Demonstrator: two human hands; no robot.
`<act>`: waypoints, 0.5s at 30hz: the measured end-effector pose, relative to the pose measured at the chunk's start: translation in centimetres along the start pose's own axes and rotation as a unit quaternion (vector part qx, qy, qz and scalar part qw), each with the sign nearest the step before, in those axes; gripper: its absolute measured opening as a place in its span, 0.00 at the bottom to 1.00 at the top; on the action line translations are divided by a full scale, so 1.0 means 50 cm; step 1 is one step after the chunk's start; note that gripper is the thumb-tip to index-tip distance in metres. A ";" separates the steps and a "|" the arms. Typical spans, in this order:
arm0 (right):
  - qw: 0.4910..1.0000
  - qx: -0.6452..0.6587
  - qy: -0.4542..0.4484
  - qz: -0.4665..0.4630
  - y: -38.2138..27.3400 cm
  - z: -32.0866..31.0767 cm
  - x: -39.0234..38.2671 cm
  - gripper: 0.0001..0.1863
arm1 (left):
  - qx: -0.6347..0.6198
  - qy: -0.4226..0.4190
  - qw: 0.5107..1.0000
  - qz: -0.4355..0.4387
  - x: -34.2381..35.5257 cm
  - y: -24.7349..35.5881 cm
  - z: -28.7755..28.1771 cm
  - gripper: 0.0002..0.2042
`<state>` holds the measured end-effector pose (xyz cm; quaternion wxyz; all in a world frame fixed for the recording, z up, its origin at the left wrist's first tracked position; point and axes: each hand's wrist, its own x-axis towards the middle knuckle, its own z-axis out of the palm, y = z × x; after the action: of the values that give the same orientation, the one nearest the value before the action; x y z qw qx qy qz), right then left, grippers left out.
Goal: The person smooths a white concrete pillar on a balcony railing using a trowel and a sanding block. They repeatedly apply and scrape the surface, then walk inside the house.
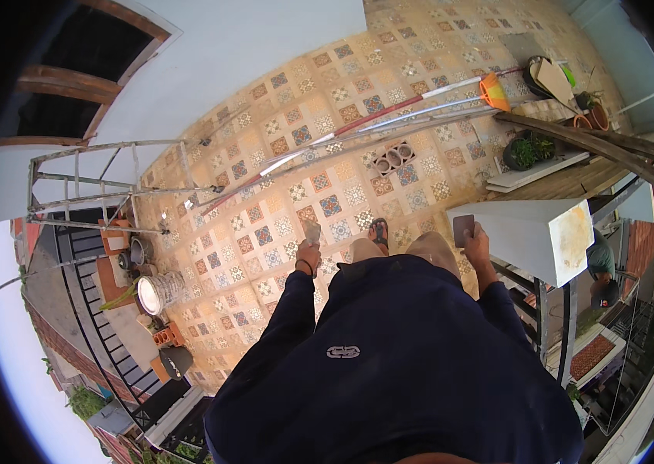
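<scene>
My left hand [308, 255] is closed around the handle of a putty knife [311, 230], its pale, smeared blade pointing away from me over the tiled floor. In my right hand [478, 244] is a flat, dark brown rectangular pad [463, 230], held upright by its right edge; its exact kind does not show. Right beside that hand stands a white-painted pillar [512, 224] with a worn, stained yellowish top. Both hands hang apart in front of my body, above a patterned tile floor [296, 193].
A long red-and-white pole [366, 120] and an orange broom [493, 93] lie across the floor, near a hollow block [394, 159]. Metal scaffolding [103, 185] and a white bucket [151, 295] stand left. Planks [582, 139] lie right; another person [601, 267] is below the railing.
</scene>
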<state>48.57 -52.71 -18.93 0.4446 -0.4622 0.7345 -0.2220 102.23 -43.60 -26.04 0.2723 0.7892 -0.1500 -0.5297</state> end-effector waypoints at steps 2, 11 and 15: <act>0.999 0.027 -0.009 -0.037 -0.063 0.017 0.065 0.14 | -0.152 0.002 0.981 -0.122 0.022 -0.040 -0.021 0.06; 0.959 0.247 0.041 0.132 -0.199 0.040 0.398 0.17 | 0.510 -0.069 0.857 0.010 -0.006 -0.107 0.100 0.14; 0.954 0.256 0.025 0.155 -0.247 0.002 0.563 0.18 | 0.454 -0.037 0.890 -0.001 0.026 0.035 0.211 0.14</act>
<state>49.61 -83.21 -22.47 0.5584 -0.2069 0.7266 -0.3427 93.17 -48.57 -29.04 -0.1226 0.8065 -0.3834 -0.4331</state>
